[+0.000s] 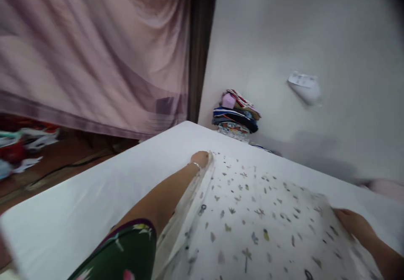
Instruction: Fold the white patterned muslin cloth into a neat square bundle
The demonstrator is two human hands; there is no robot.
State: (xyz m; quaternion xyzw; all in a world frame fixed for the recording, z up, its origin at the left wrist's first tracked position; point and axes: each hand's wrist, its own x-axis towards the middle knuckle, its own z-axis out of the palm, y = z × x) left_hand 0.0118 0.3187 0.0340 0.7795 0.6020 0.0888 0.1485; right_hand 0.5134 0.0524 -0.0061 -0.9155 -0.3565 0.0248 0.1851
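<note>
A thin white cloth point(252, 204) printed with small plants and shapes spreads over a white table-like surface point(78, 212). My left hand point(200, 159), with a bracelet at the wrist, is closed on the cloth's far left corner. On the right, my right hand point(350, 220) grips the cloth's right edge, its fingers partly hidden by the fabric. Between both hands the cloth lies wide and fairly flat, with loose folds along its left side. Its near part runs out of view at the bottom.
A stack of folded clothes point(235, 114) stands at the far edge by the grey wall point(277, 32). Paper point(304, 86) is fixed to the wall. A pink curtain point(126, 53) hangs at the left, above a floor point(63, 158) with a cable and scattered items.
</note>
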